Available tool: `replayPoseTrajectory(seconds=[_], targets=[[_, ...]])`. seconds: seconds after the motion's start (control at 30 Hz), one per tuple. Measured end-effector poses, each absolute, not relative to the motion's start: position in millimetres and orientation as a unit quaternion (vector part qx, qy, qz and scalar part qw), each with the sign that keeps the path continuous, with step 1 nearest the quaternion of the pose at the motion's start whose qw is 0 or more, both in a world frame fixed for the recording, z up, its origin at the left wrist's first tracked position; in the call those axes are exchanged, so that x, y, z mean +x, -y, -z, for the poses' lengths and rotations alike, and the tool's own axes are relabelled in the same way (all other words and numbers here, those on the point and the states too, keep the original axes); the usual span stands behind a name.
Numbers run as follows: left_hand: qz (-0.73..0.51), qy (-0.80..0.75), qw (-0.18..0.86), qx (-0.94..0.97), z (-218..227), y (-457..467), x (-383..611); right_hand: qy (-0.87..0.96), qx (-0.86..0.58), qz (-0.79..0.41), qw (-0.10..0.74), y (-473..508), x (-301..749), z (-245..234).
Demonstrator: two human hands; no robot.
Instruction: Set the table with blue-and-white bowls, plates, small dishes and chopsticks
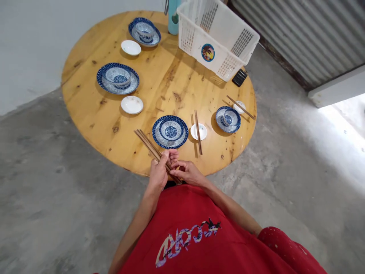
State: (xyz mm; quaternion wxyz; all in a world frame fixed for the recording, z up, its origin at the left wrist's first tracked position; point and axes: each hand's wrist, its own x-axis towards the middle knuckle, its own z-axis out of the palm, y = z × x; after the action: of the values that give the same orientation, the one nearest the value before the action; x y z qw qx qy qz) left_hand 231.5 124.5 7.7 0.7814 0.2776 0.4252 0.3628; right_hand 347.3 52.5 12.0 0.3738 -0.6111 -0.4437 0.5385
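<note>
A bundle of brown wooden chopsticks (147, 143) slants over the near edge of the table, wrapped by my left hand (159, 172). My right hand (189, 172) is closed in a pinch at the lower part of the bundle; its fingertips partly hide what they grip. Just beyond my hands sits a blue-patterned plate (155, 131) with a matching bowl (171, 131) on it. To its right, a pair of chopsticks (197, 129) rests across a small white dish (203, 132).
Farther right are a plate (219, 123) with a bowl and chopsticks (245, 109) on a small dish. Two more plate-and-bowl sets (134, 85) with white dishes (132, 105) stand left on the round table (159, 91). A white plastic basket (194, 38), a black object (239, 77) and a teal bottle (173, 19) occupy the far side.
</note>
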Motion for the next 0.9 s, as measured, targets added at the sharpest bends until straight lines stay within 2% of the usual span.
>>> replayPoseTrajectory(seconds=[0.3,0.6,0.9], targets=[[-0.386,-0.434,0.764,0.281,-15.4,-112.0,240.5,0.484,-0.564,-0.572,0.346,-52.4,356.2,-10.8],[-0.39,-0.399,0.79,0.255,-23.8,-100.1,252.9,0.413,-0.518,-0.648,0.376,-41.4,371.9,-18.5],[-0.402,-0.389,0.794,0.238,-28.6,-92.2,255.4,0.419,-0.513,-0.637,0.393,-33.6,379.8,-22.3]])
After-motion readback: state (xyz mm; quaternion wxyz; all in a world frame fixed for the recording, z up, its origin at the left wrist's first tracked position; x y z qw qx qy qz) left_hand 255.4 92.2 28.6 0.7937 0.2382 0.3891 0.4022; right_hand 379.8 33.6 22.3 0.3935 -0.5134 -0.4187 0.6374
